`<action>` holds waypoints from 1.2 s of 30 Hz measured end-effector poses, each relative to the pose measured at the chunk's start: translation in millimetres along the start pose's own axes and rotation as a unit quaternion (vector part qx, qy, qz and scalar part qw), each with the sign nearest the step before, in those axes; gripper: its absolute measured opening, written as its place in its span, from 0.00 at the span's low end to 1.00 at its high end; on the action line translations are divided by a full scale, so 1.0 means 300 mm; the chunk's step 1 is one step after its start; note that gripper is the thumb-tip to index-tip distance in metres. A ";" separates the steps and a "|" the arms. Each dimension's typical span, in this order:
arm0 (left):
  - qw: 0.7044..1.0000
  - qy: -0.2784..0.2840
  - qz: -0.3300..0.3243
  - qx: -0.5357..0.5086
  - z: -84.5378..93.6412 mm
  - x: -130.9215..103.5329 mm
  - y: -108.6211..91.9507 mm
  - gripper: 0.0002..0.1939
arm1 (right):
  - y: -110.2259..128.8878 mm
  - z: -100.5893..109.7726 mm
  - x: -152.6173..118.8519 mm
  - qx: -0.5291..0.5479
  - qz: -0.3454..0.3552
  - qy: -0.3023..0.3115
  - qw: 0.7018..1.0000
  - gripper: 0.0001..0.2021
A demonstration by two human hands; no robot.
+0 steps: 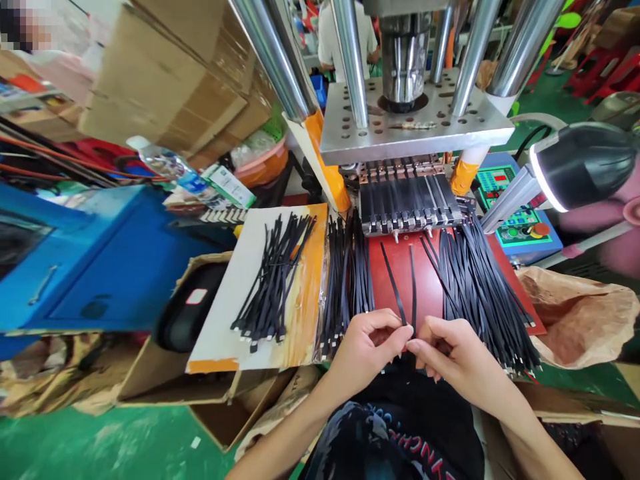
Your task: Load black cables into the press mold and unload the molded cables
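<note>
In front of my body, my left hand [376, 341] pinches a flat black cable [393, 280] whose free end points up toward the press. A second flat black cable [413, 283] stands upright between my hands, with the closed fingertips of my right hand [453, 350] at its lower part. The gripped ends are mostly covered by my fingers. Ahead, a row of similar cables sits in a black fixture block [411, 203] beneath the press plate [415, 137]. Loose cables lie to the right [480, 293], to the left [349, 280] and on a white board [220, 313].
Steel columns [277, 60] flank the press. A lamp [583, 167] and a control box [520, 207] with buttons stand at right, near a brown paper bag [585, 313]. Cardboard boxes [170, 380] and a blue cabinet [100, 267] are at left. Another person [345, 37] is behind the press.
</note>
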State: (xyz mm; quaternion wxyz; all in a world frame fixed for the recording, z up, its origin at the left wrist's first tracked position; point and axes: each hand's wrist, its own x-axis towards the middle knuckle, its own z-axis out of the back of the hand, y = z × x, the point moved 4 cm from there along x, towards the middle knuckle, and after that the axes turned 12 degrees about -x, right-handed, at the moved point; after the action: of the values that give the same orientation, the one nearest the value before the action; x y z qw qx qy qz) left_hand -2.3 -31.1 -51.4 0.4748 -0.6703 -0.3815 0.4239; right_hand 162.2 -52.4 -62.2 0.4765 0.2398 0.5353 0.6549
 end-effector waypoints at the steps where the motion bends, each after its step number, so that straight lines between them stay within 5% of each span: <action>1: 1.000 0.006 0.004 0.003 -0.003 0.001 0.004 0.17 | -0.009 0.002 -0.006 0.002 -0.004 0.008 1.000 0.17; 9: 0.985 0.086 -0.004 0.152 -0.032 -0.024 0.021 0.13 | -0.050 0.041 0.014 0.063 -0.001 -0.105 0.992 0.19; 18: 0.932 0.190 0.074 0.301 -0.064 -0.114 0.147 0.08 | -0.036 0.050 0.010 0.023 0.060 -0.145 0.987 0.14; 22: 0.929 0.173 0.077 0.317 -0.047 -0.081 0.067 0.10 | -0.025 0.035 0.004 -0.021 0.092 -0.163 0.982 0.11; 25: 0.967 0.058 -0.003 0.247 -0.001 -0.015 -0.060 0.11 | -0.021 0.010 -0.002 -0.050 0.111 -0.162 0.979 0.11; 28: 0.986 0.041 -0.090 0.132 0.017 0.041 -0.143 0.10 | -0.023 -0.009 -0.010 -0.056 0.116 -0.165 0.978 0.11; 36: 0.995 0.078 -0.067 0.012 -0.008 0.063 -0.115 0.07 | -0.017 -0.021 -0.013 -0.053 0.152 -0.216 0.963 0.08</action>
State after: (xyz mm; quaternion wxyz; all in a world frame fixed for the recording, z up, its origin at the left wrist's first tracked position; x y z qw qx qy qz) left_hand 2.8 -5.7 -21.6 0.5390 -0.6683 -0.3822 0.3417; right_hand 160.6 -59.0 -68.1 0.4876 0.4284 0.3414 0.6799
